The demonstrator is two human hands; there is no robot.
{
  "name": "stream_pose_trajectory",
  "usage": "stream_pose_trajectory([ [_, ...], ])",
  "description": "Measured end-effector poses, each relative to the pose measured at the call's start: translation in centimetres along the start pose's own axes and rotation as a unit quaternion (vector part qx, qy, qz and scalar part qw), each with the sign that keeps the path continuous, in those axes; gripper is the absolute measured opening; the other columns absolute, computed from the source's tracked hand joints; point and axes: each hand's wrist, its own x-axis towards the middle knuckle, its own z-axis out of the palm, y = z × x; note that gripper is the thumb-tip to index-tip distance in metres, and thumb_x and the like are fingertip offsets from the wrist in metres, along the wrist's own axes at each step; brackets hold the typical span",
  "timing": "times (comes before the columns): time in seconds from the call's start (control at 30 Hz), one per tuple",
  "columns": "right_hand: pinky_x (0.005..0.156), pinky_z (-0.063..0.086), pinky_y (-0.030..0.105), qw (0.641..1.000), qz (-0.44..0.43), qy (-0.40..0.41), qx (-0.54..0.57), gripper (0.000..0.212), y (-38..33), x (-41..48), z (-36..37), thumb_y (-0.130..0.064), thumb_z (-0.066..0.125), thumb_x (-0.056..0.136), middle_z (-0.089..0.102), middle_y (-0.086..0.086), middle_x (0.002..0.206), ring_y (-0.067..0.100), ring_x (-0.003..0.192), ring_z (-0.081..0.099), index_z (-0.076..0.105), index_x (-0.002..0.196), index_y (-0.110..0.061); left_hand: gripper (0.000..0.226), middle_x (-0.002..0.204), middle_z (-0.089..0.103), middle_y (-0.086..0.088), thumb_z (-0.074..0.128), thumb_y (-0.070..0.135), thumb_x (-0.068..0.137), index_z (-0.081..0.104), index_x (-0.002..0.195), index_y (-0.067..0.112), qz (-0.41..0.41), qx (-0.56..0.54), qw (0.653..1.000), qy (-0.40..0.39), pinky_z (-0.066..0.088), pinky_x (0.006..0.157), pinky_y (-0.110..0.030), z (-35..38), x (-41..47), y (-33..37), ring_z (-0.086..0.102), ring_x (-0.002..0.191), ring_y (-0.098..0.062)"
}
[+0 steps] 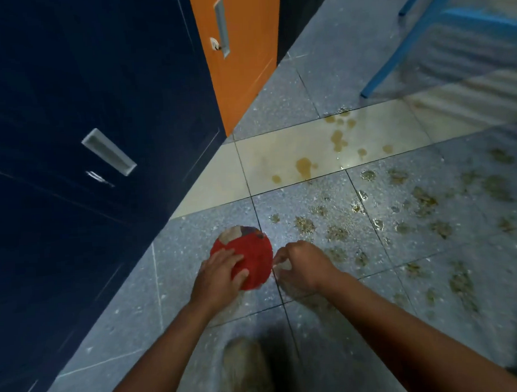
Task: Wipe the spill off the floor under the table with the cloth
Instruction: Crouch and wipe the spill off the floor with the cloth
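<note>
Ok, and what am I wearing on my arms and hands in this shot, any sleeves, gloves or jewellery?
Nothing that shows. The left forearm and right forearm are bare down to the picture's bottom edge, with no sleeve or cuff in view. The left hand and right hand wear no gloves, and no watch, band or ring is visible on either.

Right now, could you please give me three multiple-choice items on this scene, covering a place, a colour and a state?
1. Where is the spill from the cloth? A left B right C beneath only
2. The door beside the dark blue cabinet is: A orange B green C white
3. The left hand: A rests on the cloth B grips a handle C hangs free
Answers: B, brown blotches spread right of it; A, it stands orange beside the blue; A, its fingers lie across the cloth.
</note>
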Motion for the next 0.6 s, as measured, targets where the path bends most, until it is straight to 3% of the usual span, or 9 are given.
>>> stream_pose_trajectory([
  [0.1,0.092,0.053,0.033,0.999,0.006,0.037,-0.006,0.026,2.0,0.6,-0.7,-0.038,0.066,0.088,0.074,-0.007,0.113,0.017,0.106,0.065,0.073,0.111,-0.031,0.073,0.178,-0.006,-0.001,0.029,0.070,0.104,0.018,0.168,0.036,0.076,0.092,0.993,0.025,0.000,0.132,-0.047,3.2,2.6,0.0,-0.008,0.164,-0.023],
  [0.17,0.094,0.051,0.033,0.998,0.017,0.059,-0.012,0.026,3.7,0.8,-1.5,-0.038,0.065,0.091,0.072,-0.006,0.118,0.017,0.110,0.063,0.072,0.114,-0.029,0.076,0.175,-0.021,-0.005,0.014,0.074,0.103,0.001,0.169,0.038,0.102,0.134,0.985,0.035,-0.008,0.131,-0.050,4.9,4.2,-0.2,-0.023,0.161,-0.024],
  [0.3,0.091,0.049,0.029,0.996,0.053,0.077,0.002,0.024,6.6,0.5,-2.5,-0.036,0.065,0.091,0.073,-0.007,0.117,0.016,0.109,0.065,0.075,0.111,-0.027,0.067,0.176,-0.016,-0.008,0.017,0.061,0.111,-0.003,0.169,0.036,0.108,0.140,0.982,0.064,0.001,0.131,-0.055,8.1,2.9,0.5,-0.012,0.164,-0.029],
  [0.4,0.084,0.048,0.028,0.995,0.068,0.074,0.001,0.024,7.6,0.2,-2.7,-0.038,0.065,0.091,0.074,-0.006,0.112,0.017,0.104,0.066,0.075,0.111,-0.028,0.062,0.178,0.008,-0.004,0.036,0.058,0.111,0.018,0.168,0.042,0.286,0.177,0.941,0.032,0.018,0.127,-0.054,9.4,-0.2,-2.4,0.014,0.164,-0.028],
  [0.47,0.084,0.047,0.027,0.995,0.069,0.076,0.001,0.025,7.9,0.1,-2.5,-0.038,0.063,0.092,0.074,-0.006,0.112,0.017,0.104,0.065,0.075,0.111,-0.028,0.062,0.177,0.015,-0.001,0.040,0.062,0.109,0.022,0.166,0.045,0.336,0.208,0.919,0.009,0.021,0.126,-0.054,7.7,0.6,-5.0,0.016,0.163,-0.025],
  [0.53,0.086,0.046,0.026,0.994,0.065,0.085,0.002,0.025,8.1,0.2,-2.0,-0.036,0.063,0.093,0.074,-0.005,0.113,0.017,0.104,0.065,0.074,0.112,-0.027,0.065,0.178,0.005,-0.001,0.031,0.068,0.108,0.011,0.167,0.047,0.282,0.214,0.935,0.027,0.014,0.130,-0.057,5.1,4.1,-5.6,0.000,0.165,-0.023],
  [0.6,0.088,0.046,0.027,0.994,0.068,0.088,0.011,0.025,8.2,0.1,-1.4,-0.036,0.063,0.092,0.074,-0.005,0.113,0.018,0.104,0.065,0.074,0.112,-0.027,0.069,0.177,-0.013,-0.005,0.018,0.073,0.107,-0.002,0.167,0.046,0.168,0.186,0.967,0.047,0.001,0.132,-0.058,3.5,8.4,-3.8,-0.018,0.162,-0.025],
])
